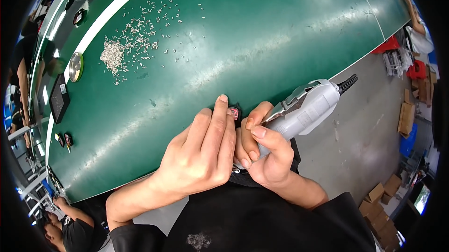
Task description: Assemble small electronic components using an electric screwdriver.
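My right hand [269, 151] wraps round a light grey electric screwdriver [308, 109], fingers and thumb closed on its lower body. The tool slants, with its black cable end to the upper right; its tip is hidden near my hands. My left hand [199, 154] is right beside it at the table's near edge, fingers long and pressed close together. At those fingertips sits a small black device with a red face [235, 111], partly covered by the fingers. My left thumb is hidden beneath the hand.
A pile of small pale screws [112, 55] spreads across the green table [224, 32]. Along its left side are a round dish [76, 67], a black tray [59, 98] and small black devices [68, 140]. Other people sit at left and far right; cardboard boxes [381, 210] stand right.
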A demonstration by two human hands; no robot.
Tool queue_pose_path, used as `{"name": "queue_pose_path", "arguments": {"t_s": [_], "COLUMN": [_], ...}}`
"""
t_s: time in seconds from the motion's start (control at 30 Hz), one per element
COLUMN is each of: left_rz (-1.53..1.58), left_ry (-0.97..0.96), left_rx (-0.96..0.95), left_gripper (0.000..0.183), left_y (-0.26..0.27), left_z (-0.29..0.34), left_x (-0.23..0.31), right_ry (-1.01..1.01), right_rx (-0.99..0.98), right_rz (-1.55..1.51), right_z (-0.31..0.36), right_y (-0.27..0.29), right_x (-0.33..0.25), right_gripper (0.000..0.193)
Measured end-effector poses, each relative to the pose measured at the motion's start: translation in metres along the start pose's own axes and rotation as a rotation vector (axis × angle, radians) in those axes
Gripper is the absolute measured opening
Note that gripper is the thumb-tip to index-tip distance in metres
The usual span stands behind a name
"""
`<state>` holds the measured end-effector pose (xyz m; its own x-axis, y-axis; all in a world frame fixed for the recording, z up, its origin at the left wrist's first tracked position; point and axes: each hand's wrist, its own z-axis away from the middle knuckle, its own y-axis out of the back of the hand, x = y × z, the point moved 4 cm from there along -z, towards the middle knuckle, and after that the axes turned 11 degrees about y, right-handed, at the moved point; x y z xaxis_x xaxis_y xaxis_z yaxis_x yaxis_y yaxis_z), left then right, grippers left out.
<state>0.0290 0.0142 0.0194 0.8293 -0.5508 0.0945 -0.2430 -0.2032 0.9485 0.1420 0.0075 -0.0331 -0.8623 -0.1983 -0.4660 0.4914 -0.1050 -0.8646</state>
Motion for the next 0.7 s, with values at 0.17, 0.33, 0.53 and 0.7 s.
{"name": "queue_pose_path", "arguments": {"t_s": [0.17, 0.33, 0.53, 0.7], "left_rz": [0.048, 0.072, -0.007, -0.014], "left_ry": [0.011, 0.035, -0.002, 0.007], "left_rx": [-0.030, -0.100, -0.081, -0.038], "left_gripper": [0.027, 0.032, 0.035, 0.032], "left_y": [-0.001, 0.005, -0.002, -0.003], "left_z": [-0.001, 0.002, 0.009, 0.010], "left_x": [-0.005, -0.004, -0.004, -0.006], "right_ry": [-0.011, 0.149, 0.184, 0.200], "right_rx": [-0.193, -0.631, -0.776, -0.725], "right_rz": [0.047, 0.303, 0.363, 0.425], "right_z": [-0.016, -0.049, -0.073, -0.081], "right_y": [-0.005, -0.042, -0.051, -0.048], "right_x": [-0.023, -0.083, -0.076, -0.064], "right_gripper": [0.006, 0.016, 0.017, 0.018]}}
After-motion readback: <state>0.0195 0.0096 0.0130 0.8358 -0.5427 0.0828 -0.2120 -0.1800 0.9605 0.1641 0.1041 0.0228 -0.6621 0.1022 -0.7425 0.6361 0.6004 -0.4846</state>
